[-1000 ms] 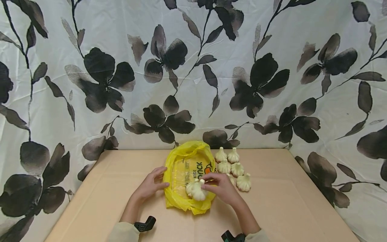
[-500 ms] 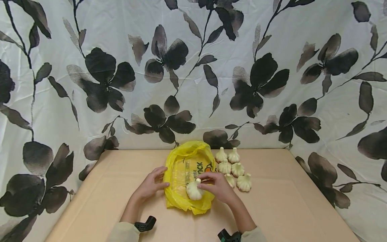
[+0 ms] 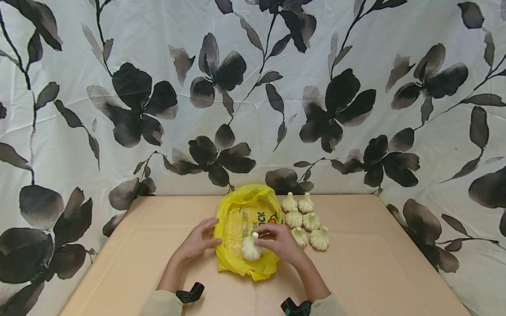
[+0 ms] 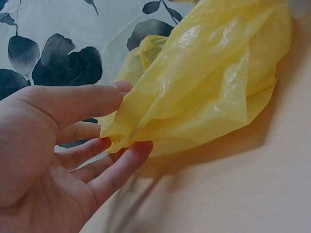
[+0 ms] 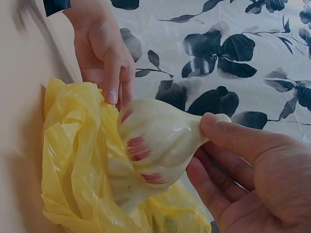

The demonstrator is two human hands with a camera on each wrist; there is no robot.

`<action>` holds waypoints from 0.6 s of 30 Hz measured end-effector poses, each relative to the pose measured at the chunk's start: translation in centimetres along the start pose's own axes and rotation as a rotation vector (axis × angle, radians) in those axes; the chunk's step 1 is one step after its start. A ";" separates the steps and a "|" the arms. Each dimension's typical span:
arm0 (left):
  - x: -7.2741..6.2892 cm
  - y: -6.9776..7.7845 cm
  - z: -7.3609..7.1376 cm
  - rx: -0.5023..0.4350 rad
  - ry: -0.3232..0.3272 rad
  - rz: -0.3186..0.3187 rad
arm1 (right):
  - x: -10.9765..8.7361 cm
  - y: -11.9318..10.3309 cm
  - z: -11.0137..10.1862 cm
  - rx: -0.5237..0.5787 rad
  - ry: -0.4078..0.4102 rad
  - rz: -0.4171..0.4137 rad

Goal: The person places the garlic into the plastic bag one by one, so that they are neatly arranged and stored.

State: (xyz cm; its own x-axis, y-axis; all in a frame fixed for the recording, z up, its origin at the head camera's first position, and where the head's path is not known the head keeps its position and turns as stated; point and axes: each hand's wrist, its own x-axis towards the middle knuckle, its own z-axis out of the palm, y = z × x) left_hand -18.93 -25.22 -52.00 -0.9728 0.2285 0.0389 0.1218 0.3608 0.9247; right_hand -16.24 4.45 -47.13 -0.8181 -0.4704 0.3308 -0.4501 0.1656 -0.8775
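A yellow plastic bag with dark print lies on the table, its mouth turned up and ruffled. My left hand pinches the bag's left rim, thumb on one side and fingers on the other in the left wrist view. Between thumb and fingers, my right hand holds a garlic bulb by its neck, over the bag's mouth. The bulb is creamy and glossy with reddish streaks. Behind it in the right wrist view, a second garlic bulb shows partly inside the bag.
Several more garlic bulbs stand close together just right of the bag. The light brown table ends at a white cloth with dark flowers. Each wrist wears a black device.
My right hand has shifted a little left with the garlic bulb, which now covers the other bulb in the bag in the head view. Left hand and bag stay put.
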 end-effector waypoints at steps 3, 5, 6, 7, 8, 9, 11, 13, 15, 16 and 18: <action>0.0 0.0 0.0 0.006 0.000 -0.003 | 0.1 0.0 0.2 0.002 -0.001 0.004; -0.2 -0.1 -0.1 0.009 -0.004 -0.003 | 0.1 -0.2 0.4 -0.001 -0.001 0.008; -0.2 -0.1 -0.1 0.009 -0.006 -0.003 | 0.1 -0.2 0.5 -0.004 -0.001 0.010; -0.3 -0.1 -0.2 0.008 -0.009 -0.002 | 0.1 -0.3 0.7 -0.006 -0.001 0.011; -0.3 -0.1 -0.2 0.007 -0.012 0.001 | 0.1 -0.4 0.8 -0.012 -0.002 0.012; -0.4 -0.1 -0.3 0.005 -0.014 0.002 | 0.1 -0.5 0.9 -0.015 -0.002 0.011; -0.5 -0.1 -0.3 0.002 -0.019 0.004 | 0.1 -0.6 1.1 -0.015 -0.005 0.012; -0.6 0.0 -0.4 -0.001 -0.023 0.005 | 0.1 -0.8 1.4 -0.018 -0.008 0.013; -0.8 0.1 -0.5 0.000 -0.026 0.001 | 0.1 -1.0 1.6 -0.020 -0.013 0.015; -0.9 0.1 -0.5 0.001 -0.028 -0.001 | 0.1 -1.1 1.7 -0.022 -0.014 0.019; -1.0 0.2 -0.6 0.002 -0.031 -0.004 | 0.1 -1.4 2.0 -0.028 -0.016 0.024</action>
State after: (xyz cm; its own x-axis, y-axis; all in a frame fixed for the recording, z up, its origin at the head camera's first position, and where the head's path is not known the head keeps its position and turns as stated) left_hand -18.00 -25.92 -51.66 -0.9666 0.2551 0.0236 0.1185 0.3634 0.9241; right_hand -15.02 2.46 -46.55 -0.8229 -0.4797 0.3045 -0.4410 0.2013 -0.8747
